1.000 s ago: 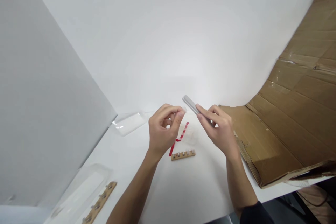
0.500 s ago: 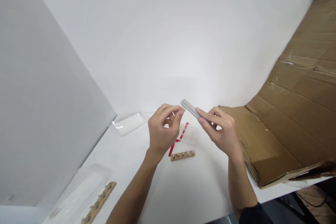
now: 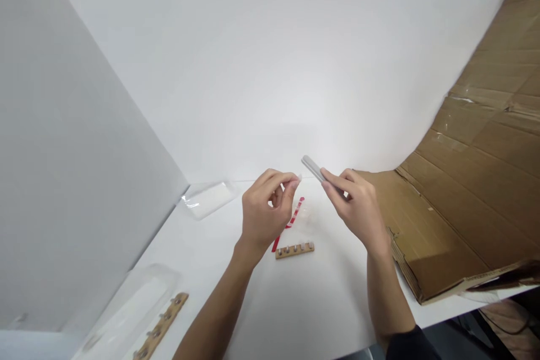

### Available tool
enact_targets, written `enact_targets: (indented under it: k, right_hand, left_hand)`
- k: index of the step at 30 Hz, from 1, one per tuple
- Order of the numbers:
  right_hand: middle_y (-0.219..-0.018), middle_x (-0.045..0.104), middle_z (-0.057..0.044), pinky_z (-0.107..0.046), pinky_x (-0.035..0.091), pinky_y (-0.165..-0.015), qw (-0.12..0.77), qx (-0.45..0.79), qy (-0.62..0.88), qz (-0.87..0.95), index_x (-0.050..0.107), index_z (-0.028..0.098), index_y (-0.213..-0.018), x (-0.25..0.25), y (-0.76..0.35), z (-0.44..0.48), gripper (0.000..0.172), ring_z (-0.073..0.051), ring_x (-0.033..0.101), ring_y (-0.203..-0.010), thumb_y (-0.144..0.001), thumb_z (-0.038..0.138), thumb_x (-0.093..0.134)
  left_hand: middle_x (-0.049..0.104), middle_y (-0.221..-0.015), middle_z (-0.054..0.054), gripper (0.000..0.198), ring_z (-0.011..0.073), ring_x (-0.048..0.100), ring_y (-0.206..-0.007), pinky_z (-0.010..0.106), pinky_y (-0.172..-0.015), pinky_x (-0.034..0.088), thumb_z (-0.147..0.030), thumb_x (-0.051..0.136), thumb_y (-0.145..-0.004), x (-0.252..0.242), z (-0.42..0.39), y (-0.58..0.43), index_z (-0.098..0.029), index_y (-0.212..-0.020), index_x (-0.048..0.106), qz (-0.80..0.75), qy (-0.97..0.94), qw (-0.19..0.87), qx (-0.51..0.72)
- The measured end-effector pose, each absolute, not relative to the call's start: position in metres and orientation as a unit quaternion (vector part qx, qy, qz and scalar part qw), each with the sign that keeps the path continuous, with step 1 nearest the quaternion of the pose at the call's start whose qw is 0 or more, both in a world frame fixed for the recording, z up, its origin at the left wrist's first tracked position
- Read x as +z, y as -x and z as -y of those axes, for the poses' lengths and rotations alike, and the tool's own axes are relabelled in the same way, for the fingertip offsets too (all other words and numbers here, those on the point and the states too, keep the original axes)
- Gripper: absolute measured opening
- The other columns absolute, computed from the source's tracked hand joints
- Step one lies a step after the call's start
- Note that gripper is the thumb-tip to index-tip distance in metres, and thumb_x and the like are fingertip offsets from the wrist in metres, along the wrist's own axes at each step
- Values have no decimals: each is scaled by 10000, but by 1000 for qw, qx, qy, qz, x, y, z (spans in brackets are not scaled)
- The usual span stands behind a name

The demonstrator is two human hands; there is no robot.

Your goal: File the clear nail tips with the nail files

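My left hand (image 3: pixel 270 211) is closed in a pinch, with a small whitish translucent piece, like a false nail tip (image 3: pixel 300 176), showing at the fingertips. To its right, my right hand (image 3: pixel 356 202) grips a flat grey nail file (image 3: pixel 313 166) with a rounded end. The file points up and left, and a narrow gap separates it from the piece. Below the hands, a short wooden strip (image 3: pixel 294 251) carries a row of small metal pegs, a couple topped with pale pieces. Red striped tape (image 3: pixel 296 214) and clear plastic lie just behind it, partly hidden by my left hand.
A second wooden strip with pegs (image 3: pixel 162 326) lies at lower left beside a clear plastic tray (image 3: pixel 158 275). Another clear tray (image 3: pixel 210 199) sits at the back left. Folded cardboard (image 3: pixel 442 225) covers the right side. White walls (image 3: pixel 270 67) enclose the back and left.
The file has drawn away from the pinched piece, up and to the right. My left hand has shifted slightly right, and the small piece now shows more clearly.
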State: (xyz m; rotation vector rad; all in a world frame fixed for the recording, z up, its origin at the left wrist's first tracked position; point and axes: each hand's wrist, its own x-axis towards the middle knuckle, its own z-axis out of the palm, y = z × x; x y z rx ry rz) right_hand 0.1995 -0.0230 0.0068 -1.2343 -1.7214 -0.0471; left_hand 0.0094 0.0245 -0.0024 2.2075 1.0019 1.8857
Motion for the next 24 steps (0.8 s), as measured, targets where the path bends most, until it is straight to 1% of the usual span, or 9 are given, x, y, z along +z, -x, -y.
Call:
enact_targets:
  k: [3, 6, 9, 11, 14, 16, 19, 21, 24]
  right_hand:
    - [-767, 542, 16, -266, 452, -570, 552, 2, 438, 709, 770, 298, -1341, 8, -200, 27, 329, -129, 504, -663, -1044, 273, 629]
    - [-770, 555, 11, -268, 453, -574, 525, 14, 445, 725, 774, 292, -1337, 9, -199, 29, 326, -129, 512, -669, -1045, 277, 631]
    - [-729, 492, 25, -280, 422, -575, 486, -9, 509, 711, 799, 257, -1296, 9, -199, 27, 308, -119, 468, -633, -1048, 261, 617]
    - [-735, 499, 25, -274, 424, -565, 515, -3, 490, 703, 796, 263, -1301, 9, -199, 28, 310, -120, 474, -640, -1044, 258, 622]
    - [-777, 569, 12, -259, 454, -555, 557, 33, 422, 714, 775, 294, -1331, 10, -199, 29, 323, -128, 520, -680, -1036, 272, 644]
    - [-772, 577, 12, -264, 455, -561, 531, 45, 440, 723, 779, 295, -1326, 10, -200, 28, 320, -126, 529, -674, -1037, 274, 645]
    - [-738, 539, 20, -276, 436, -571, 478, 36, 511, 713, 797, 264, -1302, 10, -201, 25, 308, -118, 512, -647, -1036, 258, 643]
    - [-742, 539, 19, -270, 431, -557, 502, 43, 506, 700, 798, 265, -1300, 10, -202, 25, 305, -121, 509, -656, -1036, 263, 645]
    - [-774, 569, 11, -250, 450, -540, 565, 81, 444, 691, 787, 296, -1311, 11, -202, 31, 307, -126, 532, -687, -1037, 291, 650]
  left_hand:
    - [686, -795, 7, 127, 77, 500, -547, 206, -469, 406, -154, 659, -974, -2, -25, -10, -197, -876, 728, -324, -722, 49, 609]
    - [675, -777, 0, 127, 78, 493, -550, 204, -467, 399, -148, 664, -964, -1, -24, -10, -201, -869, 728, -317, -718, 48, 618]
    - [690, -798, 5, 129, 80, 503, -559, 205, -464, 398, -155, 665, -966, 0, -23, -9, -204, -868, 731, -320, -711, 56, 624]
    - [695, -808, 7, 127, 79, 510, -559, 204, -460, 400, -156, 665, -967, 0, -23, -10, -204, -869, 730, -322, -712, 64, 621]
    - [676, -780, -4, 127, 77, 496, -550, 202, -459, 395, -133, 669, -958, 0, -23, -11, -203, -866, 723, -310, -716, 54, 623]
    - [670, -767, -7, 131, 77, 489, -549, 207, -461, 389, -126, 668, -956, 0, -23, -11, -203, -865, 722, -306, -716, 39, 626]
    - [694, -802, 6, 129, 81, 509, -561, 215, -469, 398, -153, 663, -974, 0, -22, -10, -203, -877, 731, -311, -711, 43, 629]
    - [702, -818, 14, 128, 81, 518, -565, 214, -472, 407, -167, 662, -983, -1, -22, -10, -200, -885, 737, -314, -710, 53, 628]
    - [696, -810, 11, 127, 75, 517, -559, 208, -467, 408, -152, 661, -978, -2, -23, -10, -196, -887, 737, -305, -710, 55, 632]
